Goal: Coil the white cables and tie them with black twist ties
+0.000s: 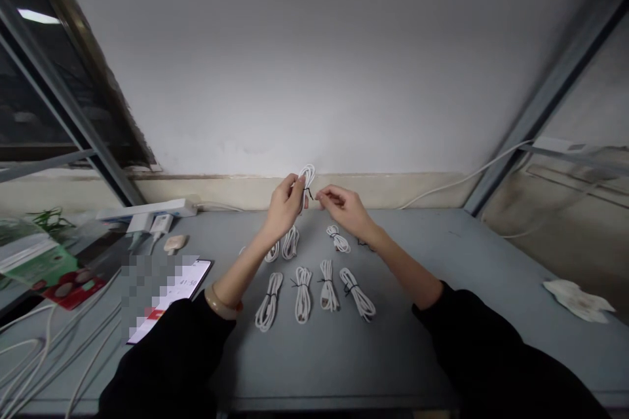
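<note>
- The left hand [285, 206] is raised above the middle of the counter, its fingers [297, 183] closed around a looped white cable bundle [307, 177], which stands upright in their grip.
- The right hand [344, 207] is just beside that bundle, its fingers [322, 195] pinched together near a thin black twist tie [310, 193] on the cable. I cannot tell whether they are gripping the tie.
- Seven more coiled white cable bundles lie on the grey counter [295, 366], each cinched with black ties: four in a front row [303, 294] and three partly behind the hands [290, 242].
- A short dark tie [364, 245] lies on the counter near the right forearm.
- A white power strip [147, 209] lies along the wall at the back left, with a white plug adapter [161, 224] in it.
- A smartphone [170, 298], its screen lit and partly pixelated, lies beside the left forearm, which wears a pale bangle [219, 301] and a black sleeve [167, 360].
- Loose white cables [49, 353] spread across the left corner of the counter, near red-and-green printed packets [73, 281].
- A crumpled white paper [577, 300] lies at the far right of the counter.
</note>
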A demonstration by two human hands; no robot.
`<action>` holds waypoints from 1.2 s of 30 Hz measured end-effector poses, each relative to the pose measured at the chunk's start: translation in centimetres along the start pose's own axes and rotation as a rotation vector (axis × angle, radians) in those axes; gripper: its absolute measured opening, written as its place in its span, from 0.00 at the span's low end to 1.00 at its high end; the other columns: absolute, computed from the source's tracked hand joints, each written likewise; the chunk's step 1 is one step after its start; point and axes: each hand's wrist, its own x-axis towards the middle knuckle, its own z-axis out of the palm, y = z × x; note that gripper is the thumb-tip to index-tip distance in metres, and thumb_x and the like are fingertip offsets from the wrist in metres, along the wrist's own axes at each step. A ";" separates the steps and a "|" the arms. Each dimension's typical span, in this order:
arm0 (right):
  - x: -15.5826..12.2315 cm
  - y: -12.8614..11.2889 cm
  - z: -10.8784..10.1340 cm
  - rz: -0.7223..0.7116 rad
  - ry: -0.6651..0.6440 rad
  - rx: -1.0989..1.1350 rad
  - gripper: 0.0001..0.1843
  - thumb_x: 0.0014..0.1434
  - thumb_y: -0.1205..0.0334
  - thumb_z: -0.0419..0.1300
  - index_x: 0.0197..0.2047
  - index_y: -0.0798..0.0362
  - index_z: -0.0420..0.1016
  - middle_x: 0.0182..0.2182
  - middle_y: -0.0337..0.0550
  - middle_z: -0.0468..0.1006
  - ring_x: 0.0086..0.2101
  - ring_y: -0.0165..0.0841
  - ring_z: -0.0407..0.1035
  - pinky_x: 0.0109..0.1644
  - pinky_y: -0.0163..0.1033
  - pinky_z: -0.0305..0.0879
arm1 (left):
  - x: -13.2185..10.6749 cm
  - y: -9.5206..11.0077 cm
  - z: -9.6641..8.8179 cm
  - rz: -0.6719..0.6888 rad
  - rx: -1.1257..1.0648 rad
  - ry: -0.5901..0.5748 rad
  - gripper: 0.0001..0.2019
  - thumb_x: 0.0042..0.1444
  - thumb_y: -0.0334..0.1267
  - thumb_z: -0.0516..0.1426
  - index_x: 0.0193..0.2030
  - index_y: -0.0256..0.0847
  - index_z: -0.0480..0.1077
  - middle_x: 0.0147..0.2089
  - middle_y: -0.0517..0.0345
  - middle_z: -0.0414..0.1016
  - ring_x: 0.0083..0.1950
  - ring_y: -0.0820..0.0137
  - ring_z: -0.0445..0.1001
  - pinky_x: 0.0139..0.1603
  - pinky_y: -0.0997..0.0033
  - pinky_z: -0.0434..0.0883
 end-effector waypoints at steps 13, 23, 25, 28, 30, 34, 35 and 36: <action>0.5 -1.1 -0.6 0.263 -0.115 0.417 0.11 0.50 0.54 0.64 0.28 0.53 0.73 0.22 0.35 0.72 0.18 0.22 0.62 0.19 0.31 0.51 | 0.1 -0.7 0.4 0.017 0.005 -0.051 0.19 0.61 0.54 0.51 0.28 0.43 0.60 0.16 0.67 0.61 0.17 0.77 0.57 0.20 0.75 0.54; 1.3 -1.5 -3.5 0.212 0.126 0.219 0.07 0.52 0.60 0.62 0.25 0.54 0.72 0.21 0.37 0.71 0.18 0.23 0.60 0.22 0.33 0.54 | -0.3 -1.6 0.3 0.048 0.315 -0.179 0.16 0.59 0.45 0.57 0.23 0.42 0.63 0.18 0.63 0.63 0.22 0.73 0.60 0.27 0.70 0.54; 1.5 -1.6 -4.7 0.190 0.199 0.182 0.08 0.51 0.59 0.63 0.25 0.54 0.72 0.21 0.37 0.71 0.18 0.23 0.60 0.21 0.33 0.53 | -0.3 -2.1 0.5 0.000 0.300 -0.195 0.17 0.59 0.45 0.56 0.22 0.41 0.62 0.17 0.63 0.63 0.21 0.74 0.59 0.26 0.71 0.54; 1.8 -1.5 -6.9 0.189 0.256 0.137 0.09 0.50 0.57 0.64 0.28 0.54 0.73 0.23 0.39 0.73 0.18 0.23 0.61 0.19 0.32 0.51 | -0.2 -2.6 0.9 -0.217 0.155 -0.212 0.15 0.61 0.44 0.55 0.26 0.40 0.64 0.15 0.65 0.62 0.17 0.76 0.58 0.22 0.74 0.54; 1.9 -1.3 -8.5 0.229 0.246 0.105 0.09 0.50 0.57 0.64 0.28 0.55 0.73 0.24 0.40 0.73 0.19 0.22 0.62 0.19 0.31 0.52 | 0.0 -2.9 1.4 -0.401 0.000 -0.221 0.13 0.63 0.41 0.53 0.28 0.38 0.65 0.14 0.66 0.61 0.15 0.78 0.58 0.20 0.76 0.54; 1.9 0.4 -11.4 0.371 0.136 -0.017 0.08 0.52 0.59 0.62 0.29 0.56 0.74 0.25 0.40 0.73 0.19 0.22 0.62 0.20 0.31 0.52 | 0.2 -4.2 2.3 -0.692 -0.337 -0.193 0.13 0.66 0.35 0.48 0.29 0.36 0.65 0.15 0.65 0.63 0.14 0.79 0.61 0.17 0.79 0.56; 1.9 1.2 -11.9 0.418 0.083 -0.067 0.08 0.52 0.60 0.62 0.29 0.56 0.74 0.24 0.40 0.73 0.20 0.22 0.62 0.20 0.31 0.53 | 0.2 -4.7 2.4 -0.731 -0.386 -0.172 0.13 0.65 0.33 0.48 0.29 0.36 0.65 0.16 0.64 0.64 0.14 0.79 0.62 0.17 0.79 0.57; 1.9 2.0 -12.3 0.473 0.020 -0.125 0.07 0.52 0.61 0.62 0.28 0.57 0.74 0.24 0.40 0.73 0.20 0.23 0.62 0.20 0.31 0.53 | 0.2 -5.2 2.6 -0.750 -0.410 -0.147 0.12 0.64 0.31 0.49 0.29 0.36 0.65 0.16 0.63 0.65 0.14 0.78 0.63 0.18 0.79 0.59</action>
